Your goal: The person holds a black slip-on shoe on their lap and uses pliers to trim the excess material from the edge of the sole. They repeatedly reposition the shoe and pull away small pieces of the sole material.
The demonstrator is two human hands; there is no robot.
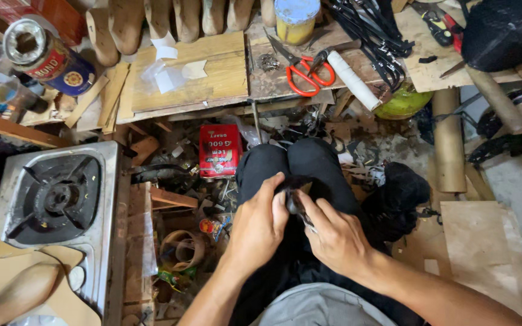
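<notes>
Both hands meet over my lap, above my black trousers. My left hand curls its fingers around a small dark piece of material. My right hand pinches a thin dark-handled tool against that piece; its metal tip shows just below my fingers. Most of the dark piece is hidden between the two hands.
A single gas burner stands at left with tan sole-shaped cutouts beside it. A red tin lies on the littered floor. The wooden bench ahead carries red-handled scissors, a white roll, a yellow jar and a glue can.
</notes>
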